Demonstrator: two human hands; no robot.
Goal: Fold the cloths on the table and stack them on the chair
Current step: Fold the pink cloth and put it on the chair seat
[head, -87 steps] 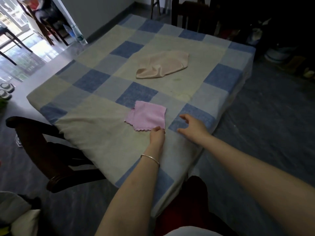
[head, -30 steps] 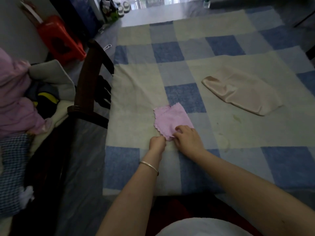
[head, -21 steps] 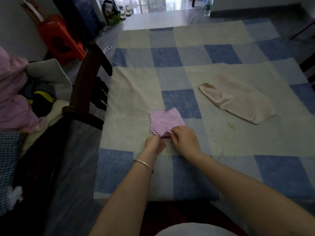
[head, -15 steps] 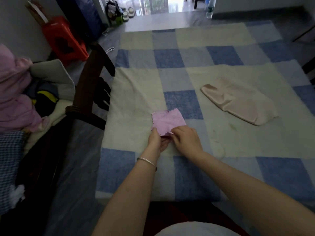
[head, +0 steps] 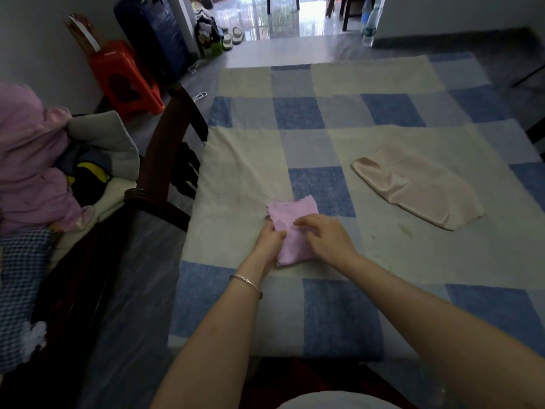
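A small pink cloth [head: 292, 214], folded into a narrow strip, lies on the checked table [head: 324, 314] near its front left part. My left hand [head: 269, 243] grips the strip's left edge. My right hand [head: 327, 240] rests on its right side with curled fingers pinching the fabric. A larger beige satin cloth [head: 418, 187] lies unfolded to the right, apart from both hands. A dark wooden chair [head: 165, 160] stands at the table's left edge.
Left of the chair sits a pile of clothes [head: 35, 172], pink, grey and checked. A red plastic stool [head: 124, 78] and a dark blue case [head: 159, 33] stand by the far wall. Water bottles [head: 370, 22] stand on the floor beyond the table.
The pink cloth was folded over into a narrower strip. Both hands came together onto it and slid along it toward me. The head view shifted round the table early on.
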